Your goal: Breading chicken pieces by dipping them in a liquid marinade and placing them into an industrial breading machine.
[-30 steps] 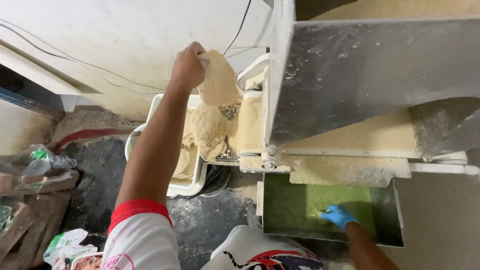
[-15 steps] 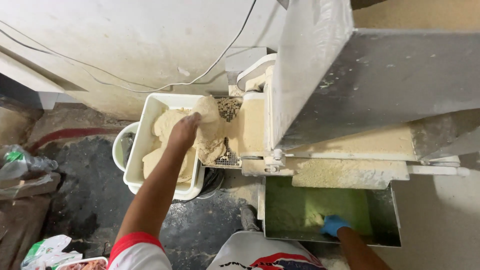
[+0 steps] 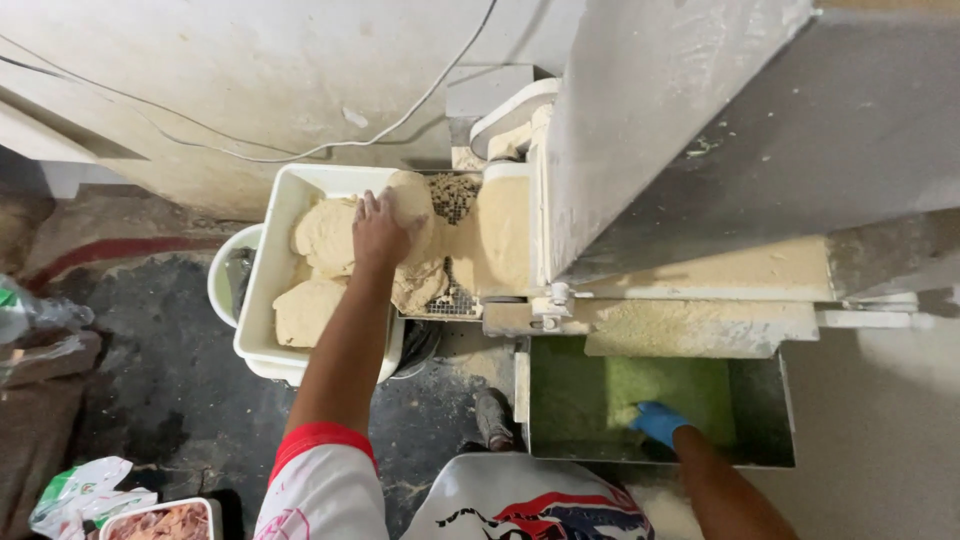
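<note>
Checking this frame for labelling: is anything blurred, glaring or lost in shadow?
Head view: left hand on the dough sheet is sharp and evenly lit; the gloved right hand sits in the dimmer green bin; frame edges bow slightly; no strong glare.

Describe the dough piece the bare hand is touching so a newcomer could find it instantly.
Left of the big grey machine sits a white rectangular tub of dough rounds. The left hand presses the dough sheet at the tub's right edge; unlike the rounds lying inside, it overhangs towards the machine.
</note>
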